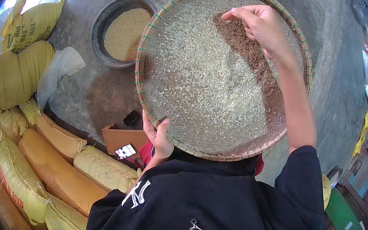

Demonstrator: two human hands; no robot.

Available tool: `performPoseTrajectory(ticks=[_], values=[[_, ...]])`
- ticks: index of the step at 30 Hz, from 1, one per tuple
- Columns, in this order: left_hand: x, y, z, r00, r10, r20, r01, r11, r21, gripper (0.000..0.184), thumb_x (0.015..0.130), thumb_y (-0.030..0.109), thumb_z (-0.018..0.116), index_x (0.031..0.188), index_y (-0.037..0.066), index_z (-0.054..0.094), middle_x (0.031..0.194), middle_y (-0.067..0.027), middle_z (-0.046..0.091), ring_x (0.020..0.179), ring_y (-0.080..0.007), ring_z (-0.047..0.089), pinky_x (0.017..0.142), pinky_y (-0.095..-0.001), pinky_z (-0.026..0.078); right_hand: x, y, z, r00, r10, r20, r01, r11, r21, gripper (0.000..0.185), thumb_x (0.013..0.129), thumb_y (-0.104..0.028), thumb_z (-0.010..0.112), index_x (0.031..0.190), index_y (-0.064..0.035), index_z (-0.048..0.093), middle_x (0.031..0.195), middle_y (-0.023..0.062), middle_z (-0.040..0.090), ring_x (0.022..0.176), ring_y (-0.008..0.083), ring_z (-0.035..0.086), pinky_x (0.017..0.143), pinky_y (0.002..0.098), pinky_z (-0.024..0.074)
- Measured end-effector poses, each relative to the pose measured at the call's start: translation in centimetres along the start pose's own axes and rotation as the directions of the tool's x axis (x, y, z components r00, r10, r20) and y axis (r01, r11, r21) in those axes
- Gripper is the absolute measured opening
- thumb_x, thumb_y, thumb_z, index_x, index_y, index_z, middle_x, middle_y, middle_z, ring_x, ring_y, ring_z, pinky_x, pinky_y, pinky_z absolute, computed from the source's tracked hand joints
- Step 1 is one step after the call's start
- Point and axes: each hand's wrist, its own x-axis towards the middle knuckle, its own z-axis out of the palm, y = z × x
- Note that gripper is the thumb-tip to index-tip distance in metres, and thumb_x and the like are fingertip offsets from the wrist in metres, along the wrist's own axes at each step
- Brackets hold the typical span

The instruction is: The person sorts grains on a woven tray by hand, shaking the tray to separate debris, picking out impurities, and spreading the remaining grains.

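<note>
Possibly the woven tray [215, 156], in the middle, could tip and spill, since only the left hand's [161, 141] grip visibly clamps its near-left rim. Equally, a careless sweep by the right hand [265, 30], its grip narrow at the far end though any pinch is unclear, could push brown bits [269, 82] among the tray's pale grains [223, 97]; a dark basin [99, 32] at left holds more grain [123, 32].

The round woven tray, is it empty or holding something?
Not empty: the tray has pale grains spread over it and a brown band by the right hand.
</note>
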Motion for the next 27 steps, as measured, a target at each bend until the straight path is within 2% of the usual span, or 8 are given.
performPoseTrajectory(ticks=[1, 3, 9, 16, 18, 19, 21, 27], values=[[0.0, 0.0, 0.1, 1.0, 0.004, -0.014, -0.004, 1.0, 0.018, 0.061, 0.076, 0.002, 0.05, 0.135, -0.004, 0.036, 0.118, -0.0138, 0.055, 0.104, -0.0219, 0.054, 0.093, -0.0327, 0.04, 0.0, 0.1, 0.1, 1.0, 0.0, 0.0, 0.0, 1.0, 0.0, 0.025, 0.089, -0.02, 0.058, 0.089, 0.0007, 0.072, 0.046, -0.0097, 0.035, 0.042, -0.0003, 0.028, 0.04, 0.0211, 0.0201], [0.0, -0.1, 0.1, 1.0, 0.005, -0.028, -0.005, 1.0, 0.019, 0.061, 0.076, 0.002, 0.05, 0.135, -0.004, 0.036, 0.118, -0.0138, 0.055, 0.104, -0.0219, 0.054, 0.093, -0.0327, 0.04, 0.1, 0.2, 0.5, 0.996, -0.056, -0.075, 0.038, 0.975, -0.22, 0.02, 0.081, -0.021, 0.063, 0.082, -0.0052, 0.075, 0.045, -0.0033, 0.049, 0.041, 0.0038, 0.035, 0.045, 0.0255, 0.0328], [0.0, -0.3, -0.4, 1.0, -0.008, 0.0, 0.008, 1.0, 0.009, 0.062, 0.076, 0.0, 0.049, 0.136, -0.004, 0.035, 0.119, -0.0121, 0.054, 0.105, -0.0201, 0.053, 0.095, -0.0323, 0.039, -0.2, -0.2, 1.0, 0.991, -0.081, -0.107, 0.052, 0.966, -0.252, 0.024, 0.078, -0.024, 0.066, 0.084, -0.002, 0.074, 0.064, 0.0058, 0.066, 0.056, 0.0088, 0.056, 0.058, 0.0265, 0.0452], [0.0, -0.2, -0.1, 1.0, -0.001, -0.023, 0.002, 1.0, 0.019, 0.062, 0.076, 0.002, 0.049, 0.136, -0.004, 0.036, 0.118, -0.0138, 0.055, 0.105, -0.0219, 0.054, 0.094, -0.0331, 0.04, -0.3, -0.8, 1.1, 0.99, -0.032, -0.136, -0.011, 0.953, -0.303, 0.027, 0.077, -0.026, 0.068, 0.087, -0.001, 0.073, 0.072, 0.0092, 0.069, 0.063, 0.013, 0.063, 0.065, 0.0288, 0.0495], [0.0, -0.1, 0.0, 1.0, -0.004, -0.025, 0.004, 1.0, 0.011, 0.062, 0.076, 0.001, 0.049, 0.136, -0.004, 0.035, 0.118, -0.0138, 0.055, 0.105, -0.0219, 0.054, 0.094, -0.033, 0.04, -0.1, -0.3, 1.1, 0.985, -0.096, -0.143, 0.043, 0.942, -0.333, 0.028, 0.078, -0.026, 0.068, 0.088, -0.0003, 0.073, 0.075, 0.0114, 0.07, 0.067, 0.0148, 0.064, 0.066, 0.0295, 0.0504], [0.0, -0.1, 0.1, 1.0, -0.006, -0.026, 0.006, 1.0, 0.002, 0.062, 0.076, 0.001, 0.049, 0.136, -0.004, 0.035, 0.119, -0.0138, 0.055, 0.105, -0.022, 0.054, 0.094, -0.033, 0.04, 0.0, 0.0, 1.2, 0.985, -0.095, -0.143, 0.042, 0.942, -0.333, 0.028, 0.078, -0.026, 0.068, 0.088, -0.0003, 0.073, 0.075, 0.0114, 0.07, 0.067, 0.0148, 0.064, 0.066, 0.0295, 0.0504], [0.0, -0.2, -0.1, 1.0, -0.004, -0.023, 0.004, 1.0, 0.012, 0.062, 0.076, 0.001, 0.049, 0.136, -0.004, 0.035, 0.118, -0.0136, 0.055, 0.105, -0.0219, 0.054, 0.094, -0.033, 0.04, 0.1, 0.4, 1.2, 0.976, -0.168, -0.14, 0.113, 0.936, -0.335, 0.022, 0.084, -0.023, 0.068, 0.089, -0.0025, 0.073, 0.05, -0.0094, 0.045, 0.046, -0.0001, 0.033, 0.044, 0.023, 0.0235], [0.0, -0.2, -0.3, 1.0, -0.003, -0.004, 0.003, 1.0, -0.015, 0.062, 0.076, -0.001, 0.049, 0.136, -0.003, 0.035, 0.119, -0.0119, 0.054, 0.106, -0.0199, 0.053, 0.095, -0.032, 0.038, 0.1, 0.3, 1.7, 0.962, -0.236, -0.135, 0.162, 0.898, -0.409, 0.022, 0.083, -0.023, 0.068, 0.09, -0.0033, 0.073, 0.049, -0.0076, 0.043, 0.046, 0.0011, 0.033, 0.044, 0.0239, 0.0239]])
